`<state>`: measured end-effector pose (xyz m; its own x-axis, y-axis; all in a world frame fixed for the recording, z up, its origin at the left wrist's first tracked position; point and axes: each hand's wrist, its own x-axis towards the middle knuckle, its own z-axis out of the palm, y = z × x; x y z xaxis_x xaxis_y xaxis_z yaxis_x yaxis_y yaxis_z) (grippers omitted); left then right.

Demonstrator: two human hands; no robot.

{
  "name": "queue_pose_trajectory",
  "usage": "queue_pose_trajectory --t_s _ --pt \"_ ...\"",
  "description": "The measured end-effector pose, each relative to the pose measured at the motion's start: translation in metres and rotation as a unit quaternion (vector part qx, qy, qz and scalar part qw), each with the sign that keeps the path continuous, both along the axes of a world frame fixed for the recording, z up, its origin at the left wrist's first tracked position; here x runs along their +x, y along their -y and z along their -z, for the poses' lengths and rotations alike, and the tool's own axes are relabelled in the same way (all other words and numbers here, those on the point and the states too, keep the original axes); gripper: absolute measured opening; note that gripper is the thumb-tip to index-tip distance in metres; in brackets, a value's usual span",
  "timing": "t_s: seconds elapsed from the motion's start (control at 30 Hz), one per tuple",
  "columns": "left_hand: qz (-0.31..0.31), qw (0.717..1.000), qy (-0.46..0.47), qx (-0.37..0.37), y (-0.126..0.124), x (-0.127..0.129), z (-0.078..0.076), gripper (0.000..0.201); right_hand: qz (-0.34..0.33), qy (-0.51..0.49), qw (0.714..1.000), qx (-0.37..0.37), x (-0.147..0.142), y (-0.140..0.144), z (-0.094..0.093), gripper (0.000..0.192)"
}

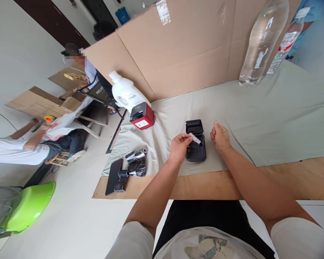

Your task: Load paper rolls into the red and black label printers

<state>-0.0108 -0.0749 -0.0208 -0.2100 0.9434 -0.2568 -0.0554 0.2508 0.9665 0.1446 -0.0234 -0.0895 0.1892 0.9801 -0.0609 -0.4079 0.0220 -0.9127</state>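
Note:
A small black device [196, 153], which looks like a portable printer, lies on the cloth with its lid [194, 126] flipped up and its inner bay showing. My left hand [179, 145] pinches a small whitish strip [195, 138] between thumb and fingers, tilted over that bay. Whether the strip touches the device I cannot tell. To the right of the device, apart from it, my right hand [220, 136] is closed in a loose fist with the thumb up. Its curled fingers hide whatever may be inside.
Left on the table are a red-and-black box-shaped device [143, 117], a white jug [129, 91], black-wrapped rolls [137, 163] and a dark flat slab [113, 176]. A cardboard panel [189, 46] stands behind; a large bottle [263, 46] and a smaller bottle [286, 46] stand right. Other people sit at left.

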Motion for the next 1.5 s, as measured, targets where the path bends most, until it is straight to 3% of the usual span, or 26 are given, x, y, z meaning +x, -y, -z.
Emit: queue_pose_trajectory --t_s 0.23,0.6,0.77,0.9,1.07,1.2,1.3,1.4,1.5 --pt "0.056 0.994 -0.055 -0.071 0.005 0.003 0.010 0.016 0.000 0.000 1.000 -0.002 0.002 -0.002 0.004 0.062" --pt "0.054 0.981 -0.178 -0.057 0.012 -0.005 0.014 0.012 -0.027 0.029 0.999 -0.008 0.000 0.003 -0.001 0.065" --pt "0.093 0.942 -0.322 0.010 0.014 -0.004 0.010 0.008 -0.010 0.046 0.999 -0.010 0.001 0.001 0.003 0.066" --pt "0.113 0.922 -0.362 0.075 0.026 -0.007 0.012 0.014 0.005 0.111 0.994 0.006 0.001 -0.003 0.012 0.069" --pt "0.112 0.924 -0.344 0.124 0.050 -0.015 0.030 0.027 -0.122 0.160 0.978 0.054 0.002 -0.004 0.016 0.081" --pt "0.118 0.909 -0.361 0.172 0.063 -0.021 0.047 0.032 -0.124 0.157 0.977 0.068 0.002 -0.002 0.011 0.078" --pt "0.111 0.895 -0.387 0.192 0.067 -0.023 0.058 0.032 -0.124 0.189 0.972 0.072 0.001 0.000 0.008 0.064" --pt "0.111 0.879 -0.414 0.209 0.069 -0.025 0.067 0.032 -0.089 0.297 0.949 0.059 -0.001 0.002 0.006 0.058" --pt "0.111 0.858 -0.446 0.228 0.069 -0.026 0.071 0.031 -0.134 0.410 0.902 0.011 -0.001 0.006 0.002 0.055"
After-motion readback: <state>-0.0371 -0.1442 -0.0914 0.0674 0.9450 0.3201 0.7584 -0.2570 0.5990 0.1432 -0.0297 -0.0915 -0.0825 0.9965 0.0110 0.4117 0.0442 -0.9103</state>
